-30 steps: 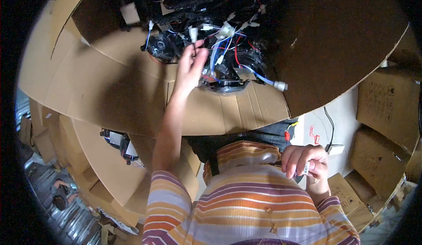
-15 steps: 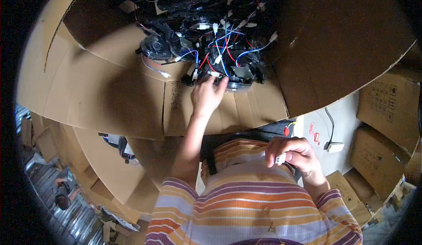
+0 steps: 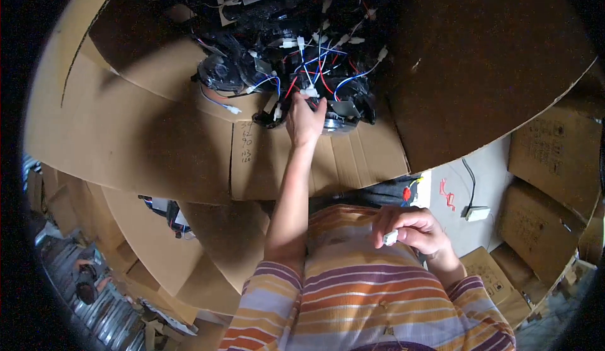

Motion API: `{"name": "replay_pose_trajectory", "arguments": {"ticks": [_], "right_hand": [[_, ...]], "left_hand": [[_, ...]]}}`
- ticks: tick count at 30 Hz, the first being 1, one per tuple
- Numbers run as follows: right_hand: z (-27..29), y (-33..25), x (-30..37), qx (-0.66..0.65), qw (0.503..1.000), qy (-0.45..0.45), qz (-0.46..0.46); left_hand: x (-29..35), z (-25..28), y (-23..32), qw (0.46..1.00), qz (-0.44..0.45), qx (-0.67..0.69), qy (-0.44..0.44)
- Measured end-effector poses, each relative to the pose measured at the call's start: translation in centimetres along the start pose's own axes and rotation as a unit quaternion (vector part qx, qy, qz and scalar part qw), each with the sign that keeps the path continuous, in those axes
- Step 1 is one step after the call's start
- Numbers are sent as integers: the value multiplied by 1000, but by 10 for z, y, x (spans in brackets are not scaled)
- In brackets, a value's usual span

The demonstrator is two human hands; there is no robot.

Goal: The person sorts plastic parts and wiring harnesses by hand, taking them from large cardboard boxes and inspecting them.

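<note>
At the far left, a big cardboard box (image 3: 157, 143) stands with its flaps folded out toward the person. Inside it lies a heap of black parts (image 3: 277, 55) tangled with blue, red and white wires (image 3: 315, 67). The left hand (image 3: 305, 121) reaches far into the box, fingers curled onto the near edge of the heap beside a round metal part (image 3: 334, 123); whether it grips anything cannot be told. Near the striped shirt, the right hand (image 3: 413, 230) is closed around a small white plug (image 3: 391, 237). To the right, more cardboard boxes (image 3: 554, 155) stand on the floor, with a white adapter (image 3: 477, 213) just left of them.
</note>
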State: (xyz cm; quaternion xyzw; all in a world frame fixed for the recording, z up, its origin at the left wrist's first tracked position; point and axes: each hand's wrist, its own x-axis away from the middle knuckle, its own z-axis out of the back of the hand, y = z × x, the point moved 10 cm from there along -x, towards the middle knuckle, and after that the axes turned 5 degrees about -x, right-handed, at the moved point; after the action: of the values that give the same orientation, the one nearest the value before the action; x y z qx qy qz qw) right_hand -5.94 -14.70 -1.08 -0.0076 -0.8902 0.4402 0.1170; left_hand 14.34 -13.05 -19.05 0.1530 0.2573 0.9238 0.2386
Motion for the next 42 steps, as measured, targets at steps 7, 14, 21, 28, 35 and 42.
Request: {"name": "replay_pose_trajectory", "arguments": {"ticks": [7,14,21,28,35,42], "right_hand": [[-5,19,5,46,996,-18,-68],[-6,18,3,16,998,-10,-56],[-4,24,4,47,996,-11,-78],[-1,27,-8,43,996,8,-84],[2,-9,-27,261,965,30,-24],[4,-18,-33,243,968,66,-2]], "left_hand": [[-5,-36,-40,975,176,54,-123],[37,6,50,979,-197,43,-18],[57,62,79,964,-174,195,-57],[75,77,86,948,-163,148,-232],[98,117,107,912,-252,221,-235],[115,122,122,904,-349,131,-210]]}}
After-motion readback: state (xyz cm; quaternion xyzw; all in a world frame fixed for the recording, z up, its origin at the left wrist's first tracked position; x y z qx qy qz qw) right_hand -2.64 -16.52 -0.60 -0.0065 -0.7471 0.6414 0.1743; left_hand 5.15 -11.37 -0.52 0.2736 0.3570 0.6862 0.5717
